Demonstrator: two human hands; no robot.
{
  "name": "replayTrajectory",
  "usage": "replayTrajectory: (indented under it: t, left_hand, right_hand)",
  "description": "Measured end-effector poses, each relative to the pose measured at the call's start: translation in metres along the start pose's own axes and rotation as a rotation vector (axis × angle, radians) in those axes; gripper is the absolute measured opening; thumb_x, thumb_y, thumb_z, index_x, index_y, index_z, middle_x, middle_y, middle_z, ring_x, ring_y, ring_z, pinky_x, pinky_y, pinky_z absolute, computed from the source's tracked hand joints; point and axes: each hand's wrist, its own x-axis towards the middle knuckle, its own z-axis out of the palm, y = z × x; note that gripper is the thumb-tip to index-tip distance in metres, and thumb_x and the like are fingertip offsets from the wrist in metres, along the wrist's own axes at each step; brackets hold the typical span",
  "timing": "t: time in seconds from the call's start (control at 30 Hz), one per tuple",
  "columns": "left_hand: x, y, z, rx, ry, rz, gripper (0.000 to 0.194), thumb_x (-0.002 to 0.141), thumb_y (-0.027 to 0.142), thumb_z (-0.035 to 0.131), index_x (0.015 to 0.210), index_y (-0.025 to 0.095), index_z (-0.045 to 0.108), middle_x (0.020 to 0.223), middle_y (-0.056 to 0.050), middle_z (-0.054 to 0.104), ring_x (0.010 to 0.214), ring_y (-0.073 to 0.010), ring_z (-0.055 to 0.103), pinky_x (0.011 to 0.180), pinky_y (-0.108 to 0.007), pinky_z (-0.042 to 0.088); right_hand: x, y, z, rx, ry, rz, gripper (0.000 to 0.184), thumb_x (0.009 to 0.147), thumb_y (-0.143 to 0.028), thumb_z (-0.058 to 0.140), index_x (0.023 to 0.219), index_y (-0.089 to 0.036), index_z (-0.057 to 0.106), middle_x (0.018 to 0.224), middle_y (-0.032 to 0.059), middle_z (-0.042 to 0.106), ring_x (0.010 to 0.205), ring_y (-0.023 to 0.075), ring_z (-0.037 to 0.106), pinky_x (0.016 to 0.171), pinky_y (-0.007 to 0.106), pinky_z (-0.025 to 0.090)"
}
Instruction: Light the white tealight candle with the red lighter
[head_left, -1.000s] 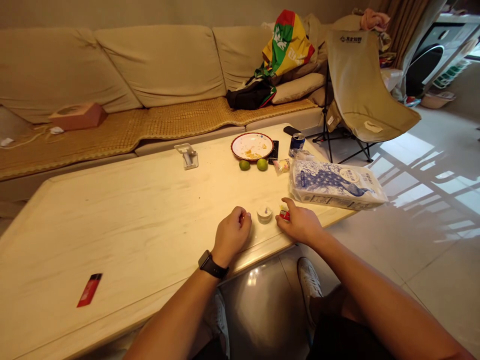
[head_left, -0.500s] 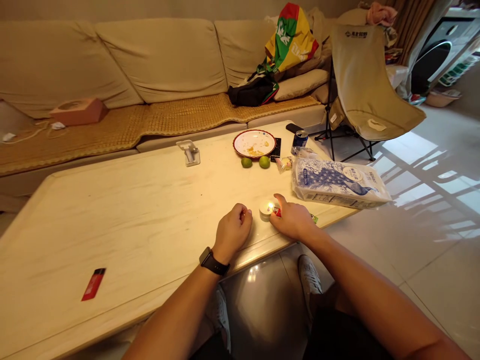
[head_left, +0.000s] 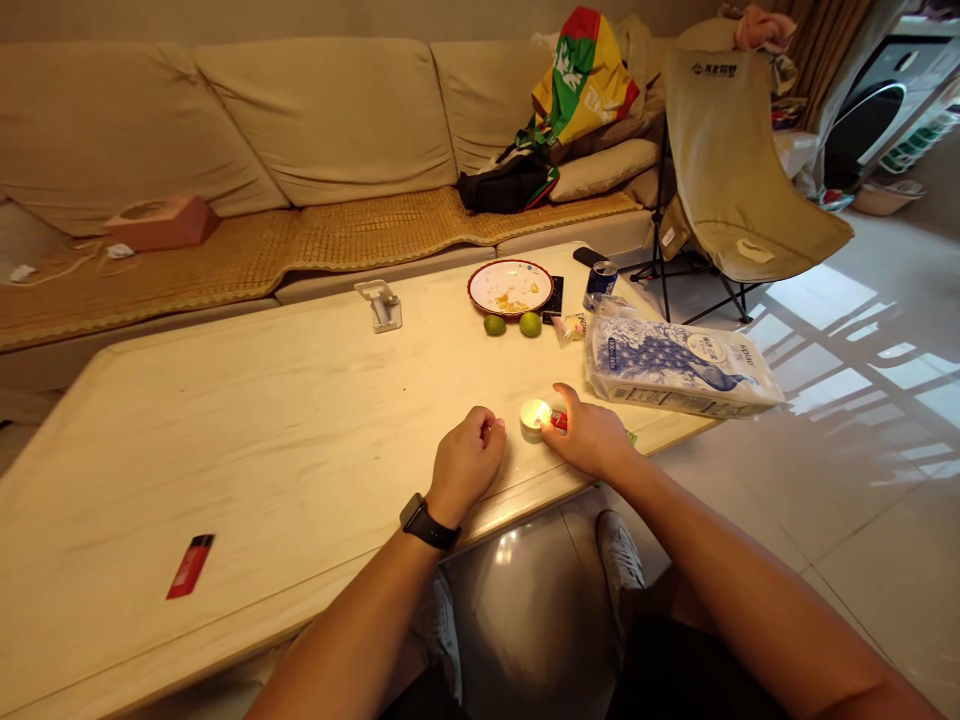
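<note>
At the far left of my view, a beige fabric sofa (head_left: 225, 130) runs along the far side, with a woven mat (head_left: 225, 250) on its seat and a pink tissue box (head_left: 161, 223) on the mat. On the near left of the pale table (head_left: 225, 430), a flat red lighter (head_left: 190, 566) lies by itself. Farther up the table stands a small clear phone stand (head_left: 380, 307).

My left hand (head_left: 469, 467) rests on the table near its edge, fingers curled into a closed fist, and a black watch (head_left: 427, 523) circles that wrist. Just to its right sits a small white tealight candle (head_left: 534, 416), glowing with a flame. My right hand (head_left: 589, 435) is beside the candle, fingers closed around a second red lighter (head_left: 559, 420), thumb raised, with the lighter's tip touching or almost touching the candle.

Beyond them lie a plate with food scraps (head_left: 510, 287), two limes (head_left: 494, 324) (head_left: 530, 323) and a drink can (head_left: 601, 283). To the right is a large peacock-printed tissue pack (head_left: 679, 365), and past it a folding chair (head_left: 739, 170).
</note>
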Motion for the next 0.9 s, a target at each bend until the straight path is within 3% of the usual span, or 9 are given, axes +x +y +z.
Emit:
replayTrajectory:
  t: [0.2, 0.53, 0.9]
  left_hand:
    - [0.0, 0.0, 0.0, 0.006, 0.007, 0.006, 0.02, 0.094, 0.04, 0.047, 0.084, 0.024, 0.053, 0.065, 0.003, 0.057, 0.06, -0.0157, 0.052, 0.058, -0.029, 0.031]
    - [0.0, 0.001, 0.003, 0.002, -0.006, -0.006, 0.02, 0.094, 0.04, 0.047, 0.085, 0.024, 0.054, 0.065, 0.004, 0.058, 0.061, -0.015, 0.053, 0.058, -0.029, 0.032]
    - [0.0, 0.0, 0.004, 0.007, -0.016, -0.02, 0.019, 0.094, 0.04, 0.048, 0.085, 0.024, 0.054, 0.065, 0.004, 0.058, 0.061, -0.0152, 0.053, 0.058, -0.029, 0.032]
  right_hand:
    - [-0.004, 0.02, -0.002, -0.006, 0.012, 0.043, 0.066, 0.088, -0.04, 0.05, 0.149, -0.018, 0.035, 0.103, 0.0117, 0.074, 0.095, 0.0314, 0.069, 0.077, 0.035, 0.044]
    - [-0.012, 0.043, -0.001, -0.06, -0.017, 0.093, 0.066, 0.089, -0.044, 0.047, 0.149, -0.017, 0.037, 0.101, 0.013, 0.074, 0.094, 0.0325, 0.069, 0.076, 0.036, 0.044]
    - [-0.011, 0.045, 0.003, -0.059, -0.01, 0.103, 0.065, 0.088, -0.046, 0.048, 0.147, -0.019, 0.039, 0.103, 0.0128, 0.074, 0.094, 0.0321, 0.069, 0.075, 0.036, 0.043]
